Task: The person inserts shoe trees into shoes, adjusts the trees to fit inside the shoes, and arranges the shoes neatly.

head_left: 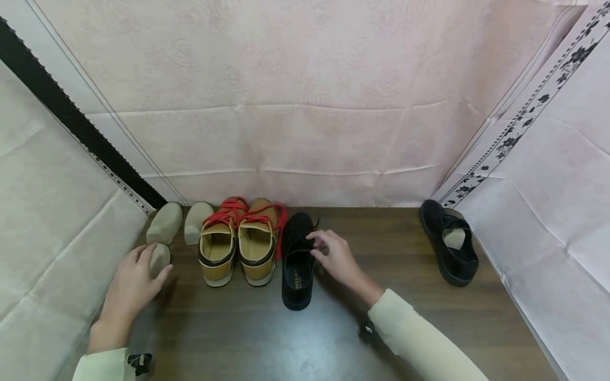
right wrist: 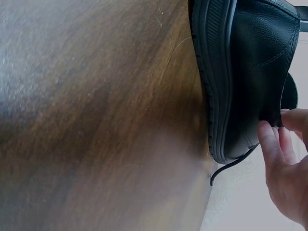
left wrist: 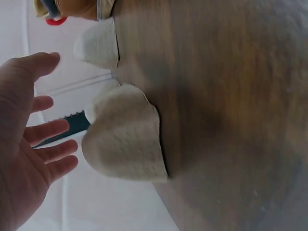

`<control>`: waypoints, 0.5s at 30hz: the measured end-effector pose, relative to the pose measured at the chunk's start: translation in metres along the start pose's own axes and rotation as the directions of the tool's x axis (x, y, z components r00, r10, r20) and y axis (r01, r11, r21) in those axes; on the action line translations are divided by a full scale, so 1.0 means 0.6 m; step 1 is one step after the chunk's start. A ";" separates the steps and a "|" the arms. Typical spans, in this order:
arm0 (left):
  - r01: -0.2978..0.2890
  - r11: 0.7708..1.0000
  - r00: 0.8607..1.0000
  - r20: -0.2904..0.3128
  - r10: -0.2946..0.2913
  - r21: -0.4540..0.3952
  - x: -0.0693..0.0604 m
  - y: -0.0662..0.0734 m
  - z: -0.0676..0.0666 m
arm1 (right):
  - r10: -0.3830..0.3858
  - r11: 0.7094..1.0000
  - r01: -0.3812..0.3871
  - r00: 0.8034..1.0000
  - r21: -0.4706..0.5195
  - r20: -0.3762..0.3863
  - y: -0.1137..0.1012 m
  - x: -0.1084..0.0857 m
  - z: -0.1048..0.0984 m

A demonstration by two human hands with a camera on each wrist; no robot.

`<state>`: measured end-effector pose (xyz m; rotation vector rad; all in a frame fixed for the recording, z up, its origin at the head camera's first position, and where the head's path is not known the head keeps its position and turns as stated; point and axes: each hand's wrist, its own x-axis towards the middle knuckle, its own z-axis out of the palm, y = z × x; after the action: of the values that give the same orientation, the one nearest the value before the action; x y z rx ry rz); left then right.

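On the left, my left hand (head_left: pixel 133 280) reaches over a beige molded shoe insert (head_left: pixel 161 257) on the wooden floor. The left wrist view shows its fingers spread loosely, with a gap between them and the insert (left wrist: pixel 122 134). My right hand (head_left: pixel 339 259) is at the right side of a black lace-up shoe (head_left: pixel 297 299), toe toward the wall. Seen from the right wrist, thumb and fingers pinch the upper edge of the black shoe (right wrist: pixel 250 77) near its opening. The shoe's sole appears to rest on the floor.
Two more beige inserts (head_left: pixel 164 223) stand by the back wall at left. Beside them are tan shoes (head_left: pixel 258 267) with red laces. A second black shoe (head_left: pixel 449 267), with a pale piece inside, lies near the right wall (head_left: pixel 548 211). Patterned sheeting (head_left: pixel 305 137) covers the back wall.
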<state>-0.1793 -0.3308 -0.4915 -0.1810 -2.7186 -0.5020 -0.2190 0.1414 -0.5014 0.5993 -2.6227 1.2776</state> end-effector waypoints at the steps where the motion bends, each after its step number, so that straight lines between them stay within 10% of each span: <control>1: 0.022 1.000 1.000 0.020 -0.022 0.004 -0.003 -0.003 -0.002 | 0.001 1.000 -0.001 1.000 0.000 0.001 0.000 0.000 0.000; 15: 0.250 0.967 0.950 0.182 -0.253 0.041 -0.022 -0.044 -0.001 | 0.024 1.000 -0.023 0.999 -0.015 0.023 -0.002 0.000 -0.003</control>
<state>-0.1721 -0.3561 -0.5044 0.1341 -2.9462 -0.5557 -0.2185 0.1420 -0.4994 0.5859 -2.6632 1.2641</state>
